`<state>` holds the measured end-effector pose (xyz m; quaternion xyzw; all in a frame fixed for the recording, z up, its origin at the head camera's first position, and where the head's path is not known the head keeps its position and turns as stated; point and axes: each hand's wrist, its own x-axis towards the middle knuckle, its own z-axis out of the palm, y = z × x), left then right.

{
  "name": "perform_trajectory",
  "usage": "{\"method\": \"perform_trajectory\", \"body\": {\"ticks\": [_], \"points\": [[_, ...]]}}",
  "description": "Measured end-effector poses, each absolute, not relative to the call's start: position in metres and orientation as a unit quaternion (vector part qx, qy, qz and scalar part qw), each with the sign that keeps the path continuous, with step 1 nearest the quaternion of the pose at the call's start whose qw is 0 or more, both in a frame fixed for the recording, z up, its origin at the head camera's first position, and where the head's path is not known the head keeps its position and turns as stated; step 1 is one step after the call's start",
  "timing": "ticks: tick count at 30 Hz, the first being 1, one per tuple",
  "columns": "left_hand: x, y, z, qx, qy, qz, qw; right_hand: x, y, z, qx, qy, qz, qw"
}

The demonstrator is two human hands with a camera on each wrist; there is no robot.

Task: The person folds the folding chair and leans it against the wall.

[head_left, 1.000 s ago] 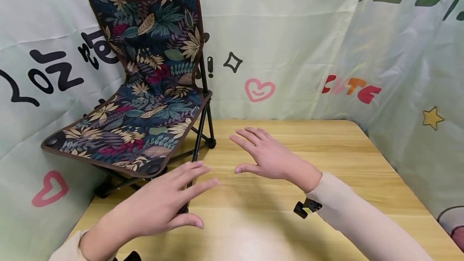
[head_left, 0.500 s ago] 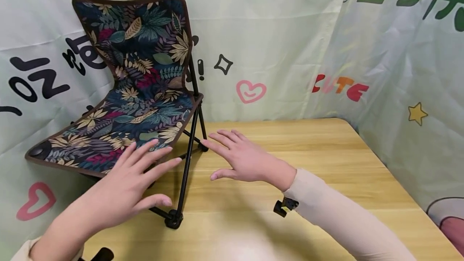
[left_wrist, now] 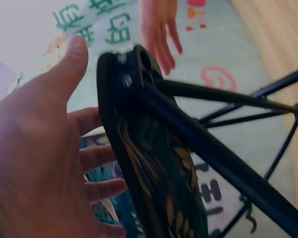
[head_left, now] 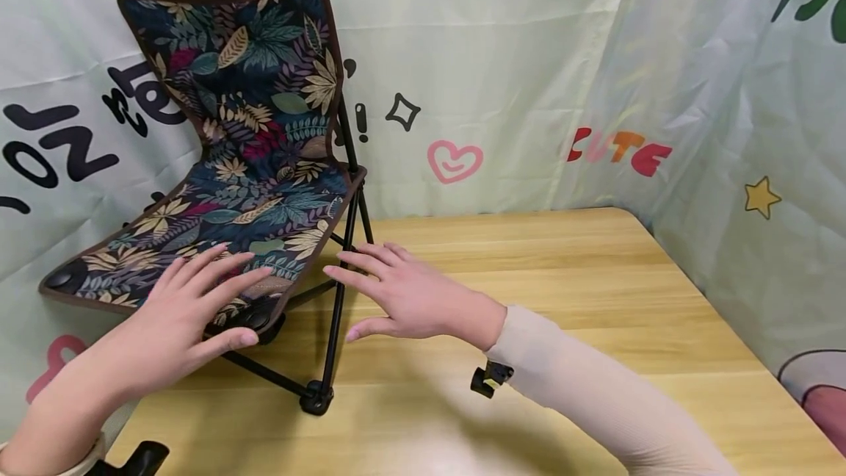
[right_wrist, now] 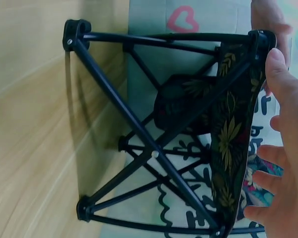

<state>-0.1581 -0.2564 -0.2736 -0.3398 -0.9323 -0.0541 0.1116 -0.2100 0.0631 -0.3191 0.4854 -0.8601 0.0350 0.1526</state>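
A small folding chair [head_left: 231,219] with dark leaf-patterned fabric and black tube legs stands unfolded on the wooden table, at the left of the head view. My left hand [head_left: 178,322], fingers spread, overlaps the seat's front corner in the head view. In the left wrist view its fingers reach along the seat edge beside the black corner joint [left_wrist: 129,74]. My right hand [head_left: 410,292] hovers to the right of the chair, fingers extended and holding nothing; its fingertips overlap a front leg [head_left: 335,314] in the head view. The crossed legs [right_wrist: 154,153] show in the right wrist view.
The wooden table [head_left: 529,270] runs right from the chair. Pale printed cloth [head_left: 515,94] hangs behind it and along both sides. The chair's back stands close to the cloth. A black wrist mount [head_left: 490,379] sits under the right sleeve.
Both hands have moved left, the left one from the near right of the chair to over its front seat corner. The chair appears further left as the view has turned slightly right.
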Motion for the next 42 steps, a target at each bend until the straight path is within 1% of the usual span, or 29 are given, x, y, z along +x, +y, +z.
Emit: {"method": "perform_trajectory", "body": {"ticks": [4, 11, 14, 18, 24, 32, 42], "points": [[-0.166, -0.273, -0.278, -0.323, -0.937, -0.067, 0.110, -0.207, 0.050, -0.314, 0.494, -0.858, 0.030, 0.138], [-0.177, -0.299, -0.283, -0.299, -0.945, -0.072, 0.112, -0.203, 0.023, -0.304, 0.529, -0.832, 0.029, 0.163], [-0.181, -0.309, -0.286, -0.279, -0.951, -0.066, 0.116, -0.203, 0.013, -0.302, 0.536, -0.829, 0.025, 0.154], [-0.185, -0.322, -0.289, -0.257, -0.958, -0.056, 0.114, -0.203, 0.002, -0.301, 0.545, -0.829, 0.022, 0.127], [-0.195, -0.337, -0.292, -0.209, -0.973, -0.065, 0.070, -0.204, -0.006, -0.302, 0.544, -0.832, 0.013, 0.103], [-0.200, -0.348, -0.300, -0.210, -0.971, -0.103, 0.047, -0.206, -0.005, -0.307, 0.549, -0.827, 0.028, 0.120], [-0.201, -0.344, -0.301, -0.213, -0.972, -0.083, 0.048, -0.201, -0.002, -0.312, 0.538, -0.829, 0.035, 0.147]]}}
